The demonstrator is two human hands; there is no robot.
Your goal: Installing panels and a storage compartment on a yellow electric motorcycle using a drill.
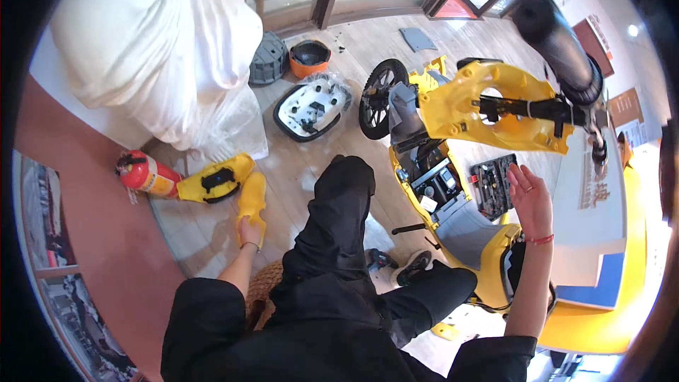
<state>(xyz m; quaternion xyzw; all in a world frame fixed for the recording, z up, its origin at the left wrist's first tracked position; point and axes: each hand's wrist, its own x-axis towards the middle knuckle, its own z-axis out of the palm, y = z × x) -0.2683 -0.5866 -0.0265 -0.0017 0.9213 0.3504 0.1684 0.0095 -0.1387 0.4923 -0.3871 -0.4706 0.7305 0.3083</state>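
Observation:
A curved yellow plastic panel stands low at my left, and my left hand is closed on its lower end. Touching it is a second yellow panel with a black fitting in its middle. My right hand is raised palm up with fingers stretched and nothing in it. It is nearest to the partly stripped yellow scooter, whose inner compartment lies uncovered. A large yellow front cover surrounds the scooter's steering column, with the black front wheel beyond.
An opened tool case lies right of the scooter. A red fire extinguisher lies beside the yellow panels. Farther off are a white tray with small parts, an orange-and-black tub, a grey bin and a white-draped bulk.

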